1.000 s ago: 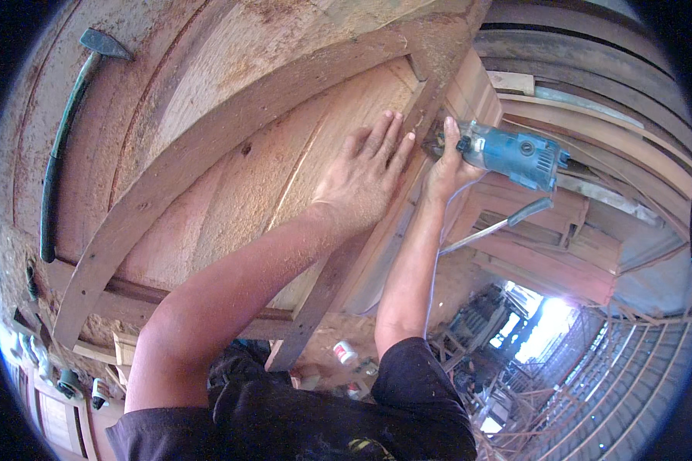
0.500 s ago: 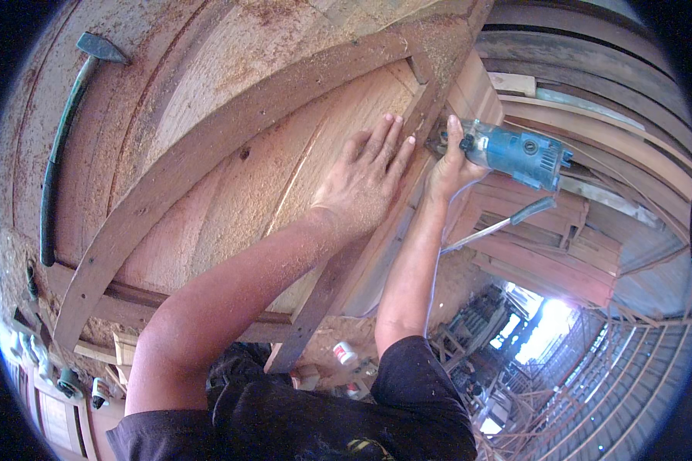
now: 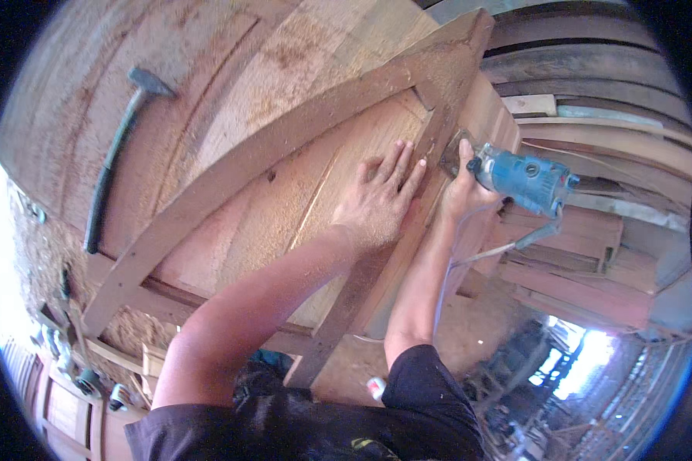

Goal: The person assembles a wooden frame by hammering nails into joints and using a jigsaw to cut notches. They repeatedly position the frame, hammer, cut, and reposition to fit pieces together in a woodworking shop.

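**A:** What's under the work?

**B:** Boards point(image 3: 207, 107), reddish and pale, strewn with sawdust point(image 3: 296, 54). An arched frame point(image 3: 284, 132) of brown wood lies over them, so I'll place everything from that.

**A:** Start with what's closest to your camera.

**B:** A dark shirt sleeve point(image 3: 423, 376), just below the frame. From there I see 2 bare arms reaching up to it.

**A:** Both hands, please.

**B:** The left hand point(image 3: 373, 203) lies back-up inside the frame, along its straight rail point(image 3: 342, 311). Some of its fingers are stretched out with gaps between them, and I see nothing gripped in it. The right hand point(image 3: 469, 192) is just outside the same rail, clamped on a blue router point(image 3: 527, 180). I can see the thumb standing up along the tool's near end; the other fingers are hidden from me.

**A:** And how does the router sit?

**B:** On its side, to the right of the frame, its base end toward the rail and its motor end pointing away. I can't tell from here whether the base touches the frame.

**A:** Further out?

**B:** A hammer point(image 3: 114, 157) lies on the boards to the left of the frame, well apart from it, head upward. Below the frame, beside the sleeve, I get a small white-and-red container point(image 3: 376, 388), partly hidden. Past the frame's right side are long planks point(image 3: 584, 65), and farthest off, below and right of it, a glaring bright opening point(image 3: 592, 349).
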Available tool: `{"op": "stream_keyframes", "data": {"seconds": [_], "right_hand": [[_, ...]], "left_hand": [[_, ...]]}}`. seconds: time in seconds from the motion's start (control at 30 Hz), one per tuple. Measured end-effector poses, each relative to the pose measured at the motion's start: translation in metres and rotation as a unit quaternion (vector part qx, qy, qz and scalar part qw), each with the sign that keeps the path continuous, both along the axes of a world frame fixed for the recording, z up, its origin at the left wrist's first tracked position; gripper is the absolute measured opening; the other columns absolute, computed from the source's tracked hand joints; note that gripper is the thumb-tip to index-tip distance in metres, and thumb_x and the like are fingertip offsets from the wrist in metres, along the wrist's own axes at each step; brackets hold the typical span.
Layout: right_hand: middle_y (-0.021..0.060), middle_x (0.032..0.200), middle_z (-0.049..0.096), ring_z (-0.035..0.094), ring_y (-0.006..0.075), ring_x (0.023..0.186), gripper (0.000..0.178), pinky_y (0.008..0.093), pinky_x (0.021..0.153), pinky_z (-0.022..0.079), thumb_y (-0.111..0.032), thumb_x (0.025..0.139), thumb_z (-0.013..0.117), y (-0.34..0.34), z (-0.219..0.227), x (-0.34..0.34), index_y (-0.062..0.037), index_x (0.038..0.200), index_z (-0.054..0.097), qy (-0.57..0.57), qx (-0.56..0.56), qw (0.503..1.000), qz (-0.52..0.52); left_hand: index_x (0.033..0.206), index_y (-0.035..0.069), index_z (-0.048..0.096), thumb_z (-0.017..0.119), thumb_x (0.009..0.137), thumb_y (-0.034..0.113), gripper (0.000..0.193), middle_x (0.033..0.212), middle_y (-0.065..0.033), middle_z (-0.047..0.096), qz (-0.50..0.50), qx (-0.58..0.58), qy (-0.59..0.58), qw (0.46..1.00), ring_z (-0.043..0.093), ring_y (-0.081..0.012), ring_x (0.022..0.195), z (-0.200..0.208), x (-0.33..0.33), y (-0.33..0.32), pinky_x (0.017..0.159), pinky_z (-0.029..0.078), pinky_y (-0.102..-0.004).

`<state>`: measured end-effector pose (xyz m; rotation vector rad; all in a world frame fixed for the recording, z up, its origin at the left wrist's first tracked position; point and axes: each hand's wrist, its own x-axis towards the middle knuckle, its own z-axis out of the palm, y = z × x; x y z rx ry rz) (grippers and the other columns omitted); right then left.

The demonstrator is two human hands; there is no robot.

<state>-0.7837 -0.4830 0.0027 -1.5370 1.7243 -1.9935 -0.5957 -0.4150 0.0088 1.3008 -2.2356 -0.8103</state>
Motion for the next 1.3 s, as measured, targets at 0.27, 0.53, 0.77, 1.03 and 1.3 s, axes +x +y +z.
{"op": "stream_keyframes", "data": {"seconds": [0.27,0.53,0.77,1.03,1.3], "right_hand": [[0.0034,0.113,0.069,0.066,0.0151,0.095,0.057,0.0325,0.088,0.058,0.000,0.075,0.096,0.100,0.050,0.042,-0.0036,0.121,0.064,-0.187,0.081,0.979,-0.019],[0.0078,0.123,0.070,0.072,0.0219,0.105,0.071,0.0442,0.096,0.063,0.001,0.074,0.096,0.267,0.086,0.035,-0.0055,0.136,0.062,-0.669,0.053,0.722,0.167],[0.0076,0.116,0.075,0.074,0.0277,0.105,0.074,0.0475,0.105,0.055,-0.020,0.076,0.097,0.374,0.088,0.050,-0.0055,0.136,0.056,-0.283,0.184,0.941,0.036],[0.0136,0.131,0.068,0.068,0.0263,0.118,0.101,0.0424,0.106,0.054,-0.025,0.061,0.107,0.450,0.086,0.105,-0.0019,0.140,0.048,-0.187,0.279,0.941,-0.054],[0.0137,0.141,0.064,0.064,0.0268,0.128,0.116,0.0420,0.112,0.050,-0.028,0.060,0.107,0.485,0.087,0.174,-0.0014,0.152,0.040,-0.227,0.294,0.925,-0.080]], "left_hand": [[0.160,0.012,0.047,0.060,0.105,0.038,0.063,0.168,-0.0215,0.041,0.047,-0.101,-0.020,0.994,0.038,-0.0347,0.157,-0.002,0.000,-0.004,0.120,0.032,-0.0580],[0.156,0.011,0.052,0.064,0.103,0.040,0.062,0.165,-0.0206,0.046,0.040,-0.135,-0.010,0.990,0.043,-0.0347,0.154,-0.009,-0.004,-0.010,0.122,0.029,-0.0548],[0.149,-0.001,0.058,0.067,0.107,0.035,0.056,0.151,-0.0132,0.061,-0.144,0.285,0.338,0.885,0.057,-0.0249,0.139,0.096,-0.042,0.085,0.117,0.044,-0.0404],[0.134,0.001,0.069,0.061,0.110,0.011,0.028,0.130,-0.0115,0.072,-0.446,0.371,0.278,0.766,0.065,-0.0191,0.127,0.200,-0.030,0.171,0.112,0.050,-0.0362],[0.121,0.000,0.072,0.061,0.110,0.010,0.019,0.115,-0.0102,0.074,-0.510,0.292,0.262,0.766,0.069,-0.0170,0.112,0.191,0.013,0.187,0.099,0.056,-0.0339]]}}
